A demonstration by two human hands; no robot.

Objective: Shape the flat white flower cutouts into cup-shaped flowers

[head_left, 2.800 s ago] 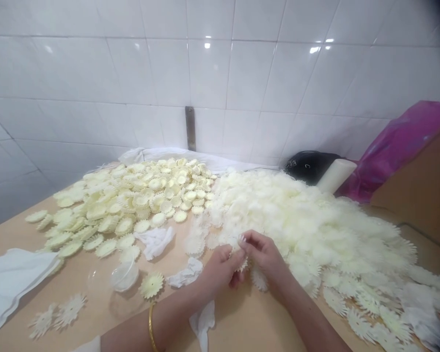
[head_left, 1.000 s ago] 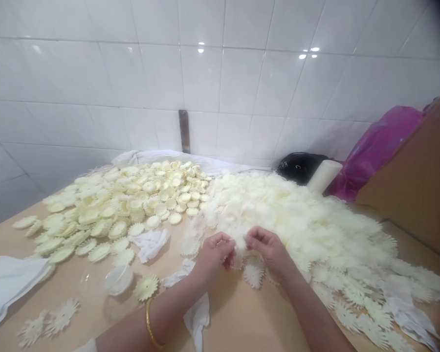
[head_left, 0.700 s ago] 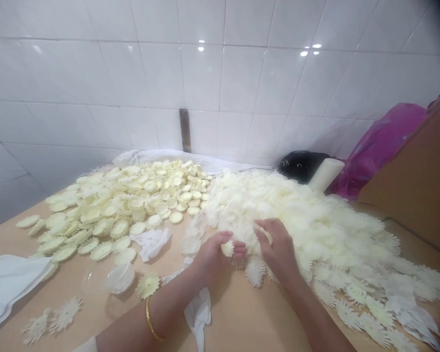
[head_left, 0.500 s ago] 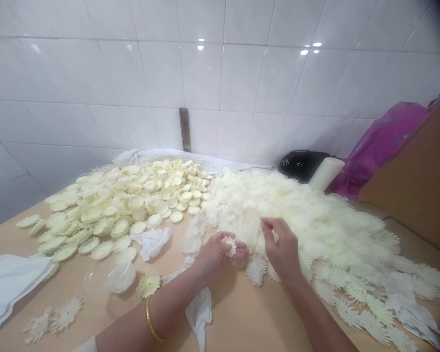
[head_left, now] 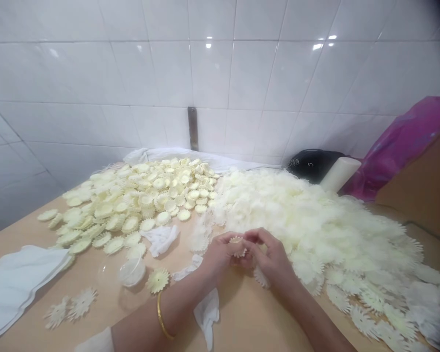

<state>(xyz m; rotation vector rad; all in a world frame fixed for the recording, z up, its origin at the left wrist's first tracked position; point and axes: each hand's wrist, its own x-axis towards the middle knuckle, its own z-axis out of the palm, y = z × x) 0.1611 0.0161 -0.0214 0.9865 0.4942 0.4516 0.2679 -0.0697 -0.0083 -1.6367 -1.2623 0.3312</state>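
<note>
In the middle of the head view, my left hand (head_left: pixel 222 252) holds a small cream flower piece (head_left: pixel 236 247) with a toothed rim, its fingers curled beneath it. My right hand (head_left: pixel 273 256) meets it from the right, thumb and fingers closed at the edge of the same flower piece. Whether a thin extra layer is pinched there is hidden. Behind and right of the hands spreads a heap of thin, pale petal discs (head_left: pixel 315 220). A loose petal disc (head_left: pixel 261 277) lies partly under my right hand.
Cupped flower pieces (head_left: pixel 143 195) are piled at the left back. A small clear cup (head_left: pixel 132 272), a yellowish flower (head_left: pixel 157 280), crumpled white tissue (head_left: pixel 160 239) and a folded white cloth (head_left: pixel 20 283) lie on the left. A white roll (head_left: pixel 340 174), black bag (head_left: pixel 313 165) and magenta bag (head_left: pixel 403 142) stand back right.
My right hand has moved left from the edge of the petal heap to the flower piece in my left hand. The view has shifted slightly, so things appear further right.
</note>
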